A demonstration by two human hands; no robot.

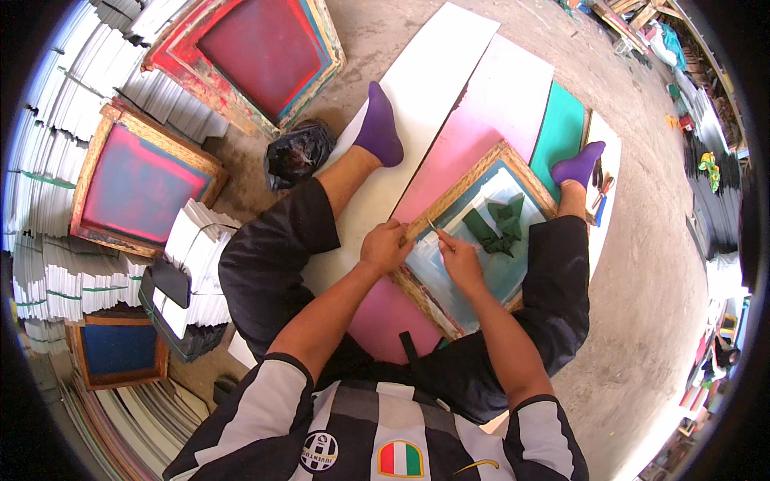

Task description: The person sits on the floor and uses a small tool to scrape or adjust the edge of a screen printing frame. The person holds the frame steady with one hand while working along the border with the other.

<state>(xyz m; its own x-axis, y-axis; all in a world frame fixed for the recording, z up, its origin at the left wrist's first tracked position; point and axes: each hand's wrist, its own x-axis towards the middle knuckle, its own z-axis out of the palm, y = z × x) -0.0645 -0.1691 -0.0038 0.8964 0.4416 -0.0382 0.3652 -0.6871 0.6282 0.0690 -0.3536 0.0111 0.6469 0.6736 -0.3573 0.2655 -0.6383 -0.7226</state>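
Between my legs lies a wood-framed printing screen (424,293) with a pale blue and white mesh. My left hand (385,246) is closed on its left corner, the fingertips partly hidden. In my right hand (461,260) is a short, thin tool (433,228), pinched near the fingertips; its tip meets the wooden edge close to the left hand. The tool's exact kind is too small to tell. Dark green crumpled strips (497,227) rest on the mesh, just beyond the right hand.
Under the screen are white, pink and teal boards (563,120). Tools with coloured handles (602,192) lie by my right foot. A black plastic bag (298,152), a red-stained screen (261,56) and another screen (144,188) stand at left, beside stacks of white sheets (68,144).
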